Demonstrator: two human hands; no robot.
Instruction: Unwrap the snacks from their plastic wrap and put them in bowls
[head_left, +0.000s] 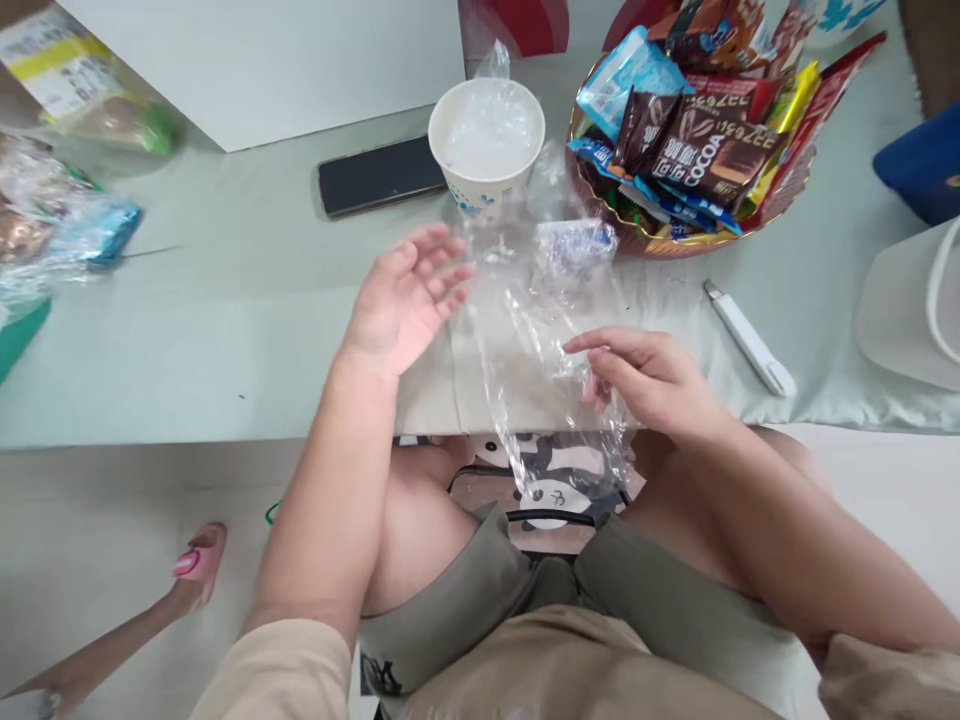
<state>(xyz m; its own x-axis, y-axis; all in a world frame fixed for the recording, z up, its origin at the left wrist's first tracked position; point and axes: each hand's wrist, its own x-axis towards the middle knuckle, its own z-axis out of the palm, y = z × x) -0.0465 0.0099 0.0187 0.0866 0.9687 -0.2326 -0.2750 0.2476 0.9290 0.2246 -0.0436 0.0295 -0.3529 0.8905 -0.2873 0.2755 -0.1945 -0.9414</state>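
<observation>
Crumpled plastic (491, 115) is already in the paper cup (480, 190), upper centre; the clear plastic sheet (536, 325) lies loose mid-frame. Left hand (405, 295) spread, empty; right hand (646, 375) curled at the sheet, pinch unclear.

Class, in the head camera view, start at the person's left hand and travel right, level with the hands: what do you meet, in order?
Left hand → clear plastic → right hand → white cutter → white container.
</observation>
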